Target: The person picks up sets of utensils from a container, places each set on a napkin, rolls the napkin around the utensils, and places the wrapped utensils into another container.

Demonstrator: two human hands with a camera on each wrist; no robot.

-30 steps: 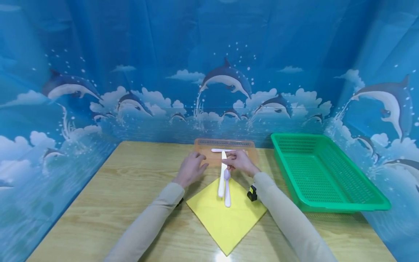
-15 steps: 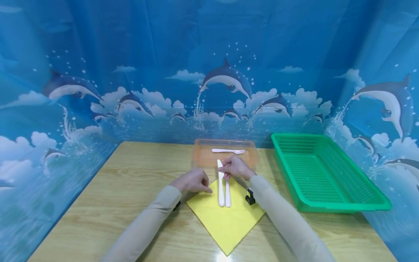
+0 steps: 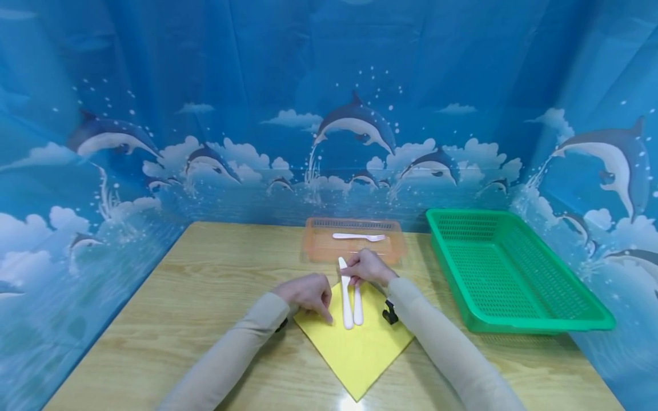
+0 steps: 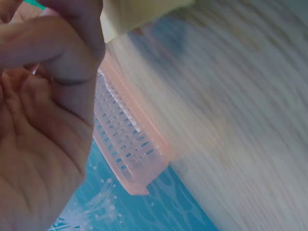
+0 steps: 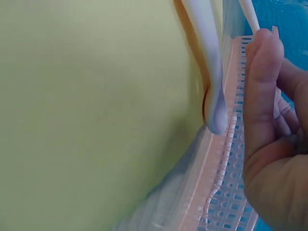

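Observation:
My right hand (image 3: 371,267) pinches a white knife (image 3: 346,302) by its upper part, near the blade; the handle end points down over a yellow napkin (image 3: 356,359). Just right of the knife, a pale purple spoon (image 3: 358,308) lies on the napkin. In the right wrist view the spoon (image 5: 211,82) shows its bowl end, and the knife (image 5: 249,14) leaves the fingertips at the top. My left hand (image 3: 308,294) hovers at the napkin's left corner, fingers loosely bent, holding nothing visible. In the left wrist view that hand (image 4: 43,110) hides part of the scene.
Behind the napkin stands a shallow orange basket (image 3: 319,251) with a white fork (image 3: 358,237) lying in it. A large green basket (image 3: 465,291) stands at the right. The wooden table (image 3: 226,262) meets a dolphin-print curtain (image 3: 257,103) at the back.
My right hand has brought the knife toward me, from near the orange basket to over the napkin beside the spoon. The left hand has also come nearer, to the napkin's left corner.

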